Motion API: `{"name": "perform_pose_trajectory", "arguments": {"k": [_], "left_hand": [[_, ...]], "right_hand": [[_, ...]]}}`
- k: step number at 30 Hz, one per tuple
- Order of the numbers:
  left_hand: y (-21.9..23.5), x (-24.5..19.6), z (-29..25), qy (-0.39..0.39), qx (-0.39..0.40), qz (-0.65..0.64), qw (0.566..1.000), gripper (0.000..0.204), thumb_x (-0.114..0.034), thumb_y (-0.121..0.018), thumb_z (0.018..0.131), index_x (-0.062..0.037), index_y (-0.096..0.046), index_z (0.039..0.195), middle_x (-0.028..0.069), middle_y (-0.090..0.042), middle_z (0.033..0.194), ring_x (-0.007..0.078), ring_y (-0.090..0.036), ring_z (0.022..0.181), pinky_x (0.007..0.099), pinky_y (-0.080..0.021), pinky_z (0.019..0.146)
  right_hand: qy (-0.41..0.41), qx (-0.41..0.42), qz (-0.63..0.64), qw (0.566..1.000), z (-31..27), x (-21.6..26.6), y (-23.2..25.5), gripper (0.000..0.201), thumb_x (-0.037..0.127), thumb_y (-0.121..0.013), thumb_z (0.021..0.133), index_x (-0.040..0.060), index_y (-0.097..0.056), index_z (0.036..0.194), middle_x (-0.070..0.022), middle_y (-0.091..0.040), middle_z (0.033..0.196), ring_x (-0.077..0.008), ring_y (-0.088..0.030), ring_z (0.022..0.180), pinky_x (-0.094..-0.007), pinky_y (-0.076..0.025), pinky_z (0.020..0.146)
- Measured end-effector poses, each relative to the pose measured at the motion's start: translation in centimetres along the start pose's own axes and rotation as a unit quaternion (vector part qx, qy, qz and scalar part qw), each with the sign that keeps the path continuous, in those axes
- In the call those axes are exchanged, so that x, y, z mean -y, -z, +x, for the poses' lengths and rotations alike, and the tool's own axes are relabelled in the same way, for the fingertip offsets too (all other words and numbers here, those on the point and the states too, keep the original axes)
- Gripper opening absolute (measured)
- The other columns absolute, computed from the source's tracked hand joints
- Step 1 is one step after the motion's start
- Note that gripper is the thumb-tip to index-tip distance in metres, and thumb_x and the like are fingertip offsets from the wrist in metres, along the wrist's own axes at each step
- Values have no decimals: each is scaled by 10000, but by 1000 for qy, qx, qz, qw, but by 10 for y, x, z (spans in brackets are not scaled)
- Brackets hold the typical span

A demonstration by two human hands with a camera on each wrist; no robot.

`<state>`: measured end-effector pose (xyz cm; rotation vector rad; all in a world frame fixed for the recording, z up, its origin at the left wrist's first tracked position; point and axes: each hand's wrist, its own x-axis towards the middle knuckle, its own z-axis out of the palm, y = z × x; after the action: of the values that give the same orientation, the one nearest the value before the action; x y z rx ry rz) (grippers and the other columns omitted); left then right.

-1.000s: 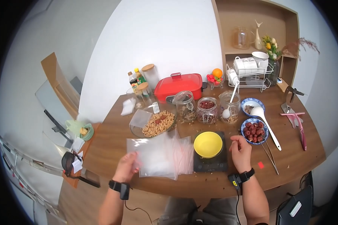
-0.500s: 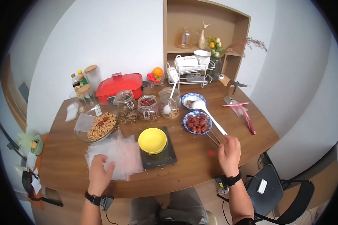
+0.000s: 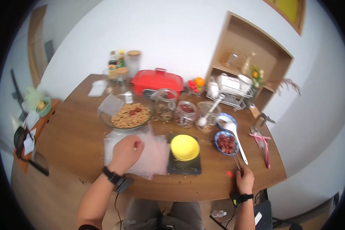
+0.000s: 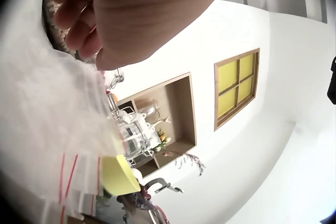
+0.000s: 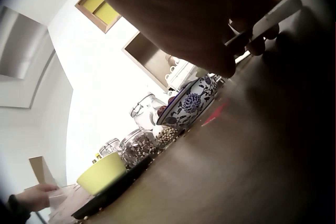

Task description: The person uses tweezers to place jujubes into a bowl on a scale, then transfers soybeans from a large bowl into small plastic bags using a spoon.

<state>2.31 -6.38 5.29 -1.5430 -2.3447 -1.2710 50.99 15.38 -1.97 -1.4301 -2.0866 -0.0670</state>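
Low at the table's right side, my right hand (image 3: 245,180) pinches the end of the metal tongs (image 3: 237,162), whose prongs reach to the blue-and-white bowl (image 3: 217,147) of dark red dried fruit. In the right wrist view, curled fingers surround the pale tongs end (image 5: 278,16). My left hand (image 3: 127,153) hovers over a stack of clear zip bags (image 3: 155,163), its fingers loosely curled; the left wrist view shows the bags (image 4: 47,108) close beneath. Between the hands, a yellow bowl (image 3: 184,148) sits on a black kitchen scale (image 3: 186,167).
Behind the bags is a glass bowl (image 3: 120,128) of yellowish beans or nuts. Several glass jars (image 3: 186,115) stand before a red lidded pan (image 3: 157,81). A white ladle (image 3: 239,143) lies by the bowls, a pink-handled tool (image 3: 265,153) farther right.
My right hand has gone from open above the table near the tongs to gripping their end. The left hand stays over the bags, now more curled. The head view has shifted and tilted.
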Motion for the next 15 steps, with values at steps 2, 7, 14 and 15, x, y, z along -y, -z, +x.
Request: {"name": "perform_pose_trajectory", "arguments": {"k": [2,7,14,15], "left_hand": [[-3,2,16,21,-24,1,999,202,-269,-733,979,-74,-723,929,124,-731,823,349,-711,786,459,-543,698],[-25,13,34,64,-55,-40,996,206,-285,-716,988,-93,-717,915,107,-715,752,350,-711,717,480,-527,636],[-57,34,26,90,14,-70,993,215,-307,-676,1009,-103,-700,941,135,-728,770,377,-722,744,523,-536,665],[-58,36,23,91,25,-68,993,217,-310,-666,1013,-105,-697,952,144,-733,780,383,-725,755,533,-540,676]], "right_hand": [[-9,7,11,1000,2,-3,-5,237,181,-738,953,6,-717,1113,-229,-737,1000,-442,-705,956,-539,-542,850],[-40,-27,127,991,14,29,12,120,67,-632,1032,-30,-651,1099,-200,-678,875,-346,-655,772,-421,-536,749],[95,60,186,976,66,197,45,134,65,-646,1028,-21,-668,1127,-227,-685,880,-321,-678,762,-399,-519,706],[130,78,160,975,75,219,38,139,69,-660,1018,-9,-678,1133,-226,-692,882,-339,-687,760,-410,-523,694]]}}
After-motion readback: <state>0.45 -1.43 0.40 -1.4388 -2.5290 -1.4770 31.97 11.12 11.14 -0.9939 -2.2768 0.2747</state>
